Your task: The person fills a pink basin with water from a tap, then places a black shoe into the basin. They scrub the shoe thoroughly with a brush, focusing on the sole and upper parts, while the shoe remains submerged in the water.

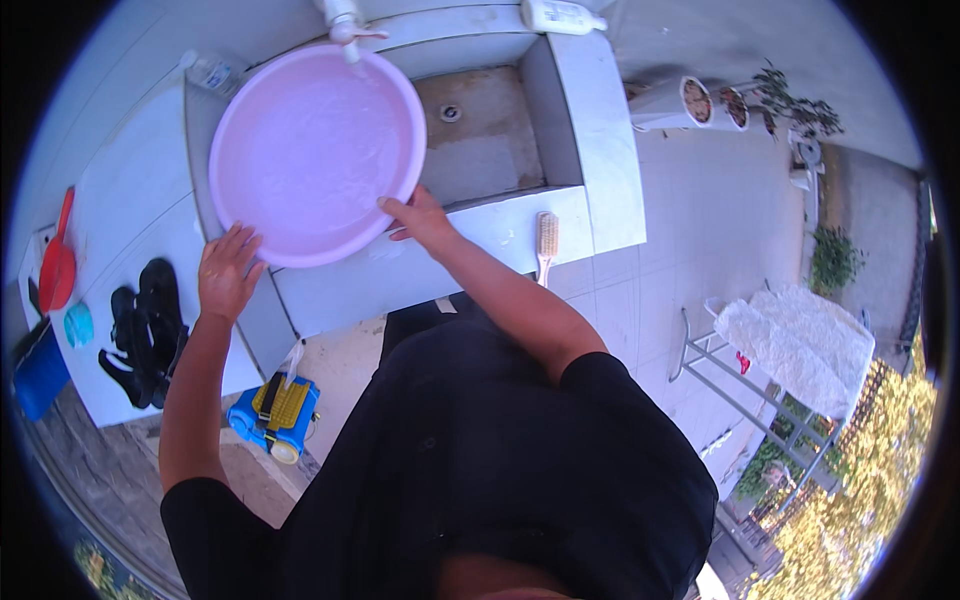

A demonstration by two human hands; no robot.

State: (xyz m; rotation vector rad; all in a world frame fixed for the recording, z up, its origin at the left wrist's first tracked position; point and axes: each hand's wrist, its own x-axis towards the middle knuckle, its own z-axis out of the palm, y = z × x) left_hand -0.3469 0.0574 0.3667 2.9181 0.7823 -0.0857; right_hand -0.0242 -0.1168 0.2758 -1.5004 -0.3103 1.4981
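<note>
A round pink plastic basin (319,142) with rippling water in it sits over the left part of a tiled sink (495,127). My right hand (421,222) grips its near right rim, thumb over the edge and the other fingers outside and below. At the near left, my left hand (229,274) has its fingers over the rim and its thumb against the outside. The spout of a white tap (345,30) hangs above the basin's far edge, and a thin stream seems to fall from it. A wooden-handled scrub brush (547,236) lies on the sink's front ledge, right of my right forearm.
Black sandals (146,322), a red dipper (58,270) and a teal object (78,324) rest on the left counter. A white bottle (562,16) lies behind the sink. Below stands a blue-and-yellow container (276,412). Rightward are potted plants (697,101) and a metal rack (750,382) with white cloth.
</note>
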